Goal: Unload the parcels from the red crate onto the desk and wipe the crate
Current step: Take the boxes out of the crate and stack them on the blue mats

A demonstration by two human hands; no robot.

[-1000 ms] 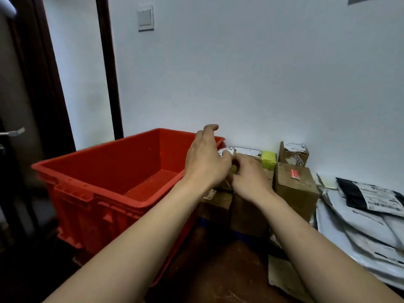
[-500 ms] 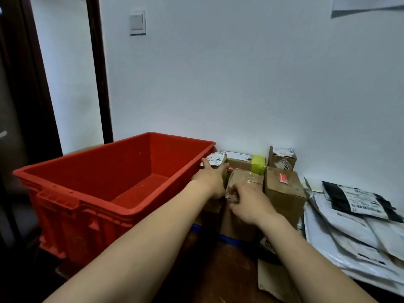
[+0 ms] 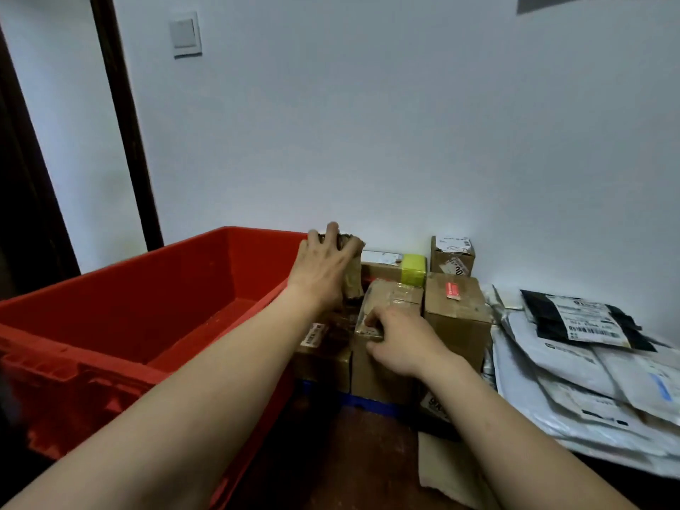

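Note:
The red crate (image 3: 121,311) stands at the left, its inside bare as far as I can see. Several brown cardboard parcels are stacked against the wall right of it. My left hand (image 3: 323,268) grips a small brown box (image 3: 353,266) lifted upright above the stack, beside the crate's far corner. My right hand (image 3: 399,336) rests on the front top edge of a taped cardboard box (image 3: 393,300), fingers curled on it. A larger box with a red sticker (image 3: 456,311) stands to the right.
A pile of white and black plastic mailer bags (image 3: 588,355) lies at the right. A yellow-green box (image 3: 413,269) and a small labelled carton (image 3: 452,254) sit by the wall. Flat cardboard (image 3: 449,469) lies on the dark wooden desk (image 3: 353,465). A dark door frame (image 3: 125,115) stands behind the crate.
My left hand has risen from the top of the stack and now holds a small brown box upright. My right hand stayed on the taped box.

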